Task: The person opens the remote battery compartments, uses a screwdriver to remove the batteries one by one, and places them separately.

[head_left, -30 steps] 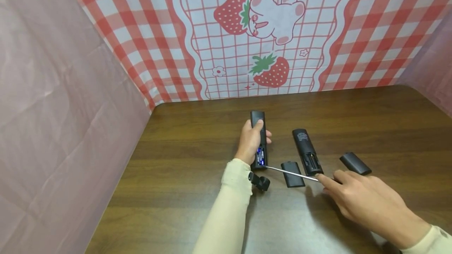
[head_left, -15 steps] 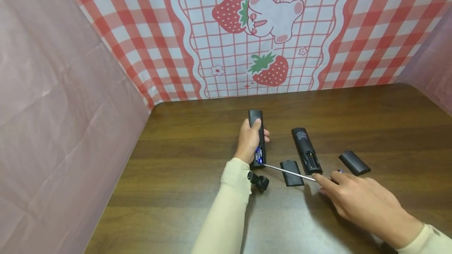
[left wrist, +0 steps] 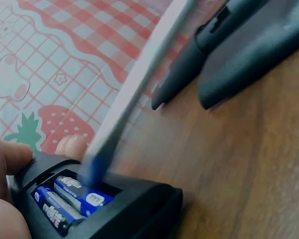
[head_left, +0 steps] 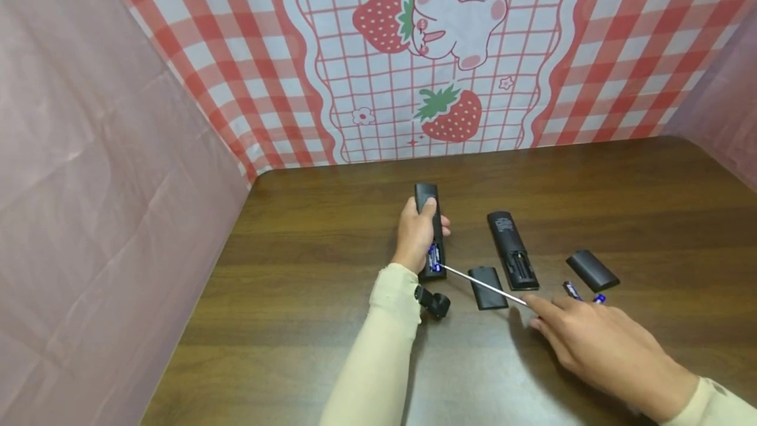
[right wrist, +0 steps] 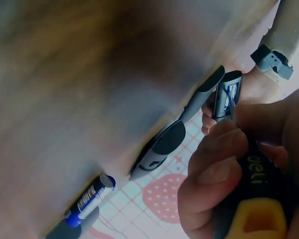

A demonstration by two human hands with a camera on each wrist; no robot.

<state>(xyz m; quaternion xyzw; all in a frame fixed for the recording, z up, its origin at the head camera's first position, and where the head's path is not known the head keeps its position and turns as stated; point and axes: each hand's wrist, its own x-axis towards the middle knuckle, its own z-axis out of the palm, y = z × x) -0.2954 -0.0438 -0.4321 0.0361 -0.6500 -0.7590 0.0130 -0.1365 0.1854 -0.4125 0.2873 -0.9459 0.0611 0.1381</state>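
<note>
My left hand (head_left: 414, 235) grips a black remote control (head_left: 425, 192) turned back side up, thumb pressed on its back. Its battery compartment lies open, with two blue-and-white batteries (left wrist: 83, 196) seated side by side. In my right hand (head_left: 615, 350) is a screwdriver (right wrist: 259, 211) with a black and yellow handle. The screwdriver's thin metal shaft (head_left: 481, 283) reaches left across the table, and its tip is right at the batteries' lower end. In the left wrist view the tip is blurred and overlaps one battery.
A second black remote control (head_left: 505, 235) lies back up with its battery slots bare. One battery cover (head_left: 487, 289) rests between the remotes, another cover (head_left: 593, 269) farther right. Loose batteries (head_left: 571, 290) lie beside my right hand. A checked cloth (head_left: 236, 51) hangs behind the table (head_left: 266, 321).
The screwdriver tip has moved up from the compartment's lower edge onto the batteries. My right hand has shifted slightly left, bringing the loose batteries into view. The left hand keeps its grip.
</note>
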